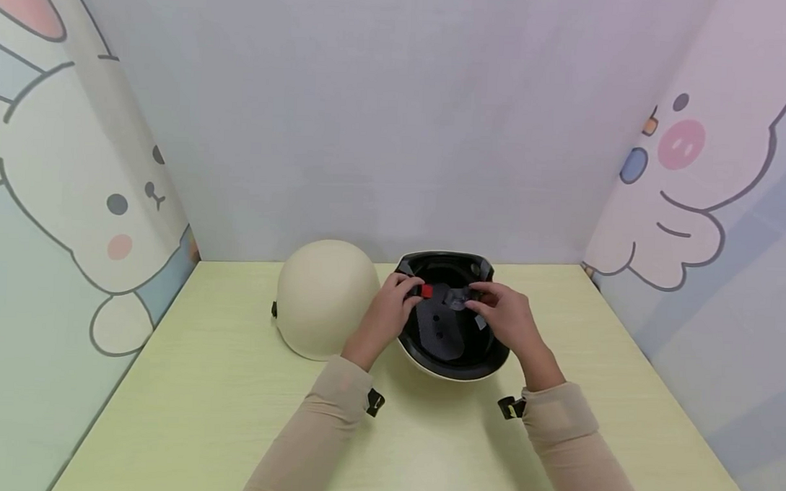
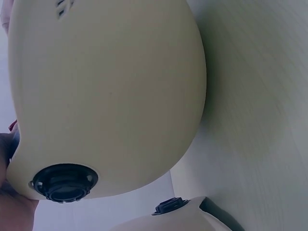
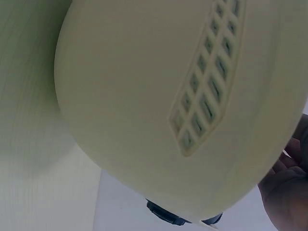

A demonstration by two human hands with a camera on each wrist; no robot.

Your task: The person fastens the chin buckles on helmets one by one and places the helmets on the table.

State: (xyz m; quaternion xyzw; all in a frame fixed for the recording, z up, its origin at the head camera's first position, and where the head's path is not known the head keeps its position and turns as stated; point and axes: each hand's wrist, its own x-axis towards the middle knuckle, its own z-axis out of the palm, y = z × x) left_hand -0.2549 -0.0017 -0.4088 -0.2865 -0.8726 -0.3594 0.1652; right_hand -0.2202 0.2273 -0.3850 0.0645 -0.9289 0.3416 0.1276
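A cream helmet point(image 1: 421, 366) lies upside down on the table, its black padded inside point(image 1: 438, 334) facing up. Over its opening, my left hand point(image 1: 387, 310) pinches a black strap end with a red buckle piece point(image 1: 427, 291). Across from it, my right hand point(image 1: 504, 314) pinches a dark strap end beside a greyish, partly see-through piece point(image 1: 456, 300). The two ends are apart. In the left wrist view the shell point(image 2: 110, 96) hides most of the left hand point(image 2: 17, 211); the right wrist view shows the right hand point(image 3: 288, 192) at the shell's edge.
A second cream helmet point(image 1: 326, 301) stands dome up just left of the first, close to the left forearm. The pale yellow table point(image 1: 219, 398) meets a grey wall point(image 1: 397, 130) behind, with cartoon-printed panels on both sides.
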